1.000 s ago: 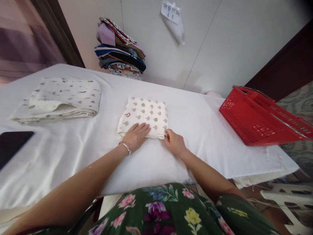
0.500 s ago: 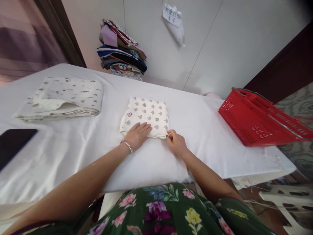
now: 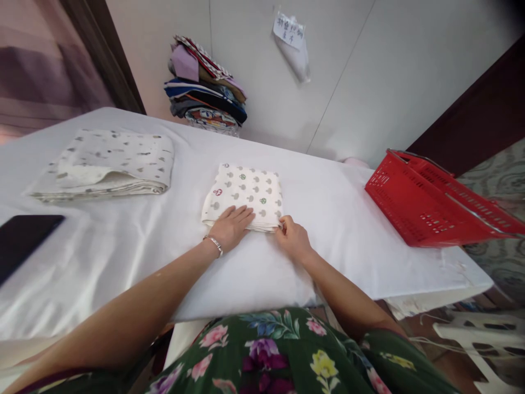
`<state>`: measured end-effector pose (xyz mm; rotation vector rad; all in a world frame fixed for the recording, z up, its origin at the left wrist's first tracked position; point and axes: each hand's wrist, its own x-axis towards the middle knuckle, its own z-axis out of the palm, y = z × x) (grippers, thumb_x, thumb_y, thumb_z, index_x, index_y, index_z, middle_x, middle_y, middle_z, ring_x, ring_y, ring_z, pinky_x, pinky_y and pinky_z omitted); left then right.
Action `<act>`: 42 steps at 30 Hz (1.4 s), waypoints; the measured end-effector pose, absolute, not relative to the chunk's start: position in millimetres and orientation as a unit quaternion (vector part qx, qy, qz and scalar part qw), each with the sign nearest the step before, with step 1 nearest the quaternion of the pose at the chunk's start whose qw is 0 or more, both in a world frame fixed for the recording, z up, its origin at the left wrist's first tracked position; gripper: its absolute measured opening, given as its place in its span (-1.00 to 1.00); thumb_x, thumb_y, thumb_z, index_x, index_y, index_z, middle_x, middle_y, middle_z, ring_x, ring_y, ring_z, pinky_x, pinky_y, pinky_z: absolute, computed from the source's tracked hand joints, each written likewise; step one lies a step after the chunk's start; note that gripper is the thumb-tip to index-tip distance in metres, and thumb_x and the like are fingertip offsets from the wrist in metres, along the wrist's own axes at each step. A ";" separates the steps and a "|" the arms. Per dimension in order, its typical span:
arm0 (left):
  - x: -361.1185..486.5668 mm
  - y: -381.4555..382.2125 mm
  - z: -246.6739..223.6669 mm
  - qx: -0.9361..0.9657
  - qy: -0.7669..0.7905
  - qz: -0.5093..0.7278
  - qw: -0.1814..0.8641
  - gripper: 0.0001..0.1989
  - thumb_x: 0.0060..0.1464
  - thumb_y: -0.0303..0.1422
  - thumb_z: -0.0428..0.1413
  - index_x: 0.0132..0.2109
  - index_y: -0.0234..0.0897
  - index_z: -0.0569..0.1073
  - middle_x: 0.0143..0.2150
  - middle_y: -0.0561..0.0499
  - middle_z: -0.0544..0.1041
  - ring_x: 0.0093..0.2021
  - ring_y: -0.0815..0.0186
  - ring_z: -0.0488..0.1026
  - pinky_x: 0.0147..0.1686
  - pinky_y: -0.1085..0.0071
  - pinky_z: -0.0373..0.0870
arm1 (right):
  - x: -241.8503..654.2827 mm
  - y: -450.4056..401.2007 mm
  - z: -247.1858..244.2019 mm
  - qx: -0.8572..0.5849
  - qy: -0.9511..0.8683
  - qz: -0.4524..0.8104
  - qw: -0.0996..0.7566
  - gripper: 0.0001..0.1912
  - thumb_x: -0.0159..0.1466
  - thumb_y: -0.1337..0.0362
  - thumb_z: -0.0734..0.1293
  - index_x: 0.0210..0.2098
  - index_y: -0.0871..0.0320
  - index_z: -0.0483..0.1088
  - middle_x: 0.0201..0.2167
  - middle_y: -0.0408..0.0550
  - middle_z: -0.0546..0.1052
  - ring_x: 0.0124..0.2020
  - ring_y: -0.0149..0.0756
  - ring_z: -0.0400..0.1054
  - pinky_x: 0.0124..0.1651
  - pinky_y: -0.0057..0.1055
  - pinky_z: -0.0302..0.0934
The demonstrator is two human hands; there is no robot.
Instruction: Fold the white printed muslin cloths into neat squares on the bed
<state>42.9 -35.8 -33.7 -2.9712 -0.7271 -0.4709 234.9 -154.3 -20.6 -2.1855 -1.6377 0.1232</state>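
A white folded cloth printed with grey, green and red mushroom shapes lies on the white-covered table in front of me. My left hand rests flat on its near edge, fingers stretched out and pointing to the upper right; a bracelet circles the wrist. At the cloth's near right corner, my right hand is closed, thumb and forefinger pinching the layered edge. Its other fingers are curled under and partly hidden.
Left of me lies another folded patterned cloth, with a dark flat object nearer. A stack of folded fabrics stands behind the table by the wall. On the right sits a red plastic basket; a white stool stands below.
My right hand has shifted slightly left at the cloth's corner, its pinch closer in over the edge. My left hand and the cloth stay in place.
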 end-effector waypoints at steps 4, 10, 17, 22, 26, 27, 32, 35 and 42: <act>42.6 -35.5 -34.2 -0.960 -0.236 -0.150 0.025 -0.60 0.19 -0.32 -0.11 0.16 -0.21 0.27 0.23 -0.03 0.25 0.24 0.19 0.14 0.22 0.14 0.02 | 234.0 -152.0 -20.4 -0.794 -0.572 0.046 0.200 -0.72 0.21 0.14 0.21 -0.12 0.10 0.21 -0.45 -0.16 0.46 -0.44 -0.32 0.32 -0.40 -0.46 -0.01; 41.9 -35.1 -35.0 -0.959 -0.236 -0.159 0.018 -0.59 0.19 -0.31 -0.11 0.17 -0.22 0.26 0.23 -0.03 0.26 0.24 0.19 0.15 0.23 0.14 0.02 | 235.1 -151.4 -24.9 -0.784 -0.580 0.030 0.219 -0.81 0.20 0.24 0.16 -0.18 0.09 0.24 -0.48 -0.20 0.43 -0.46 -0.33 0.30 -0.39 -0.46 0.00; 39.0 -37.2 -34.7 -0.953 -0.250 -0.173 0.019 -0.61 0.20 -0.31 -0.11 0.16 -0.21 0.27 0.20 -0.04 0.30 0.23 0.19 0.18 0.23 0.10 -0.01 | 239.8 -158.4 -28.1 -0.769 -0.589 0.015 0.247 -0.83 0.19 0.29 0.10 -0.27 0.08 0.26 -0.57 -0.23 0.35 -0.52 -0.35 0.23 -0.41 -0.47 -0.03; 37.5 -39.2 -33.0 -0.951 -0.252 -0.181 0.015 -0.62 0.19 -0.34 -0.11 0.14 -0.18 0.29 0.20 -0.02 0.31 0.23 0.21 0.18 0.23 0.08 0.00 | 240.7 -158.5 -29.6 -0.776 -0.585 0.030 0.232 -0.84 0.18 0.30 0.11 -0.27 0.08 0.25 -0.58 -0.23 0.35 -0.53 -0.35 0.23 -0.43 -0.47 -0.06; 37.4 -39.5 -30.9 -0.952 -0.251 -0.173 0.009 -0.62 0.18 -0.35 -0.09 0.13 -0.18 0.30 0.20 -0.02 0.31 0.22 0.21 0.19 0.22 0.09 0.02 | 239.6 -157.6 -30.0 -0.778 -0.586 0.034 0.223 -0.83 0.18 0.28 0.12 -0.23 0.09 0.24 -0.54 -0.22 0.39 -0.51 -0.34 0.25 -0.43 -0.48 -0.06; 37.5 -39.5 -30.6 -0.953 -0.250 -0.172 0.007 -0.62 0.18 -0.35 -0.09 0.13 -0.18 0.30 0.20 -0.02 0.31 0.22 0.21 0.19 0.22 0.09 0.02 | 239.2 -157.3 -29.6 -0.779 -0.586 0.034 0.220 -0.83 0.19 0.26 0.13 -0.22 0.09 0.23 -0.54 -0.21 0.39 -0.51 -0.34 0.25 -0.43 -0.48 -0.06; 36.7 -40.0 -30.6 -0.953 -0.250 -0.173 0.010 -0.64 0.19 -0.36 -0.08 0.12 -0.18 0.31 0.19 -0.01 0.32 0.22 0.21 0.19 0.22 0.10 0.03 | 238.3 -155.0 -29.5 -0.783 -0.587 0.035 0.202 -0.87 0.19 0.29 0.13 -0.26 0.09 0.23 -0.57 -0.22 0.36 -0.53 -0.34 0.24 -0.45 -0.48 -0.09; 35.7 -40.3 -31.4 -0.950 -0.256 -0.177 0.009 -0.64 0.19 -0.36 -0.08 0.12 -0.16 0.31 0.19 0.01 0.32 0.22 0.23 0.19 0.21 0.11 0.04 | 240.0 -154.8 -30.0 -0.779 -0.596 0.037 0.190 -0.89 0.20 0.30 0.12 -0.28 0.08 0.24 -0.60 -0.23 0.34 -0.55 -0.35 0.22 -0.46 -0.48 -0.10; 35.1 -40.3 -33.6 -0.947 -0.260 -0.188 -0.002 -0.65 0.16 -0.36 -0.02 0.10 -0.19 0.33 0.17 0.00 0.34 0.21 0.23 0.21 0.21 0.11 0.06 | 237.0 -161.7 3.9 -0.738 -0.653 0.007 0.168 -0.88 0.22 0.22 0.19 -0.29 0.09 0.29 -0.42 -0.11 0.44 -0.39 -0.29 0.31 -0.38 -0.43 0.08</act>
